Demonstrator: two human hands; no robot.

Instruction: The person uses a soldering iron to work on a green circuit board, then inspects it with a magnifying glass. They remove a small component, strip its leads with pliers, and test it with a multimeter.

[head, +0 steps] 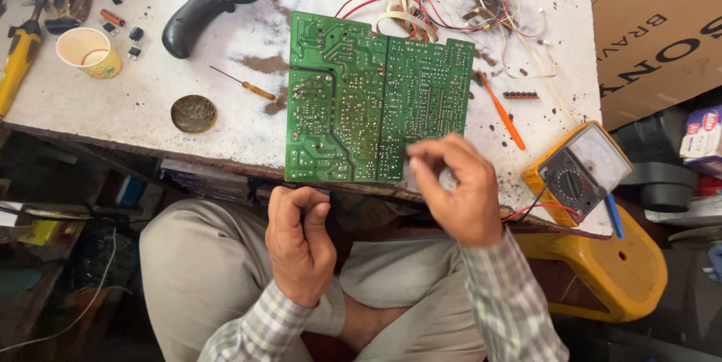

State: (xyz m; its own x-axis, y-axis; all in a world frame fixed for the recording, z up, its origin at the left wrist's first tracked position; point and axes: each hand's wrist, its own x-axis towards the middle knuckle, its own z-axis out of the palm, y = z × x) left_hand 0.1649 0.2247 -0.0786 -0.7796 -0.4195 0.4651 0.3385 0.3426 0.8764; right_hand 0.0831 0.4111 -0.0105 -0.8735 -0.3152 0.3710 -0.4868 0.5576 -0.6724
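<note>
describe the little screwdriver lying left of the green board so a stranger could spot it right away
Start at the green circuit board in the middle of the white worktable. Just left of it lies the small screwdriver, slanted. Its thin dark shaft and stubby amber handle distinguish it from the longer orange tool right of the board.

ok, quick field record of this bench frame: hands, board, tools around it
surface: worn white bench top
board: green circuit board, solder side up, near edge overhanging the bench
left hand: fist-like, below the board's near edge, holding nothing visible
right hand: fingertips pinched at the board's near right corner; any held item too small to tell
left of board: black magnifier, paper cup, small screwdriver, round tin
right of board: orange-handled tool, yellow analog multimeter, loose wires
</note>
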